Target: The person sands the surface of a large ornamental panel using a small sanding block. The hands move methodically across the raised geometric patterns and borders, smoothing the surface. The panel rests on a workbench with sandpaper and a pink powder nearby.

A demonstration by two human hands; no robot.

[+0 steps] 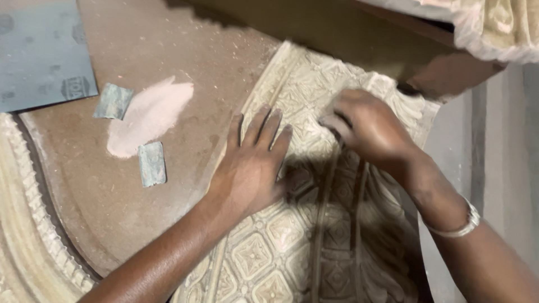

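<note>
Two hands are laid on a carved panel (314, 241), a pale, dusty piece covered in a grid of diamond and flower shapes with raised ribs running down it.

No real containers are seen anywhere, so nothing can be said about contents.

Grip-wise: the left hand (252, 168) is pressed flat on the panel's left edge, fingers stretched out and held close together, nothing pinched or wrapped. The panel seems to be simply held down by the palm. The right hand (368, 126) is bunched up just beside it, to its right and a bit further from the body, fingers curled down onto the carving. Whatever is tucked under those fingertips can't be made out, since that part is blurred, so whether something is gripped there can't be told. A pale bangle (461, 220) is worn on the right wrist.

Out to the left of the left hand, a brown board (112, 191) is seen, dusted all over, with a pinkish-white heap of powder (149, 115) on it. Two small worn scraps of sandpaper are lying near that heap: one scrap (113, 101) just beyond it and another scrap (152, 163) just on the near side. Further left again, a full grey sheet of sandpaper (42, 53) is laid flat. A curved beaded moulding (28, 224) is spotted well to the left of both hands.
</note>
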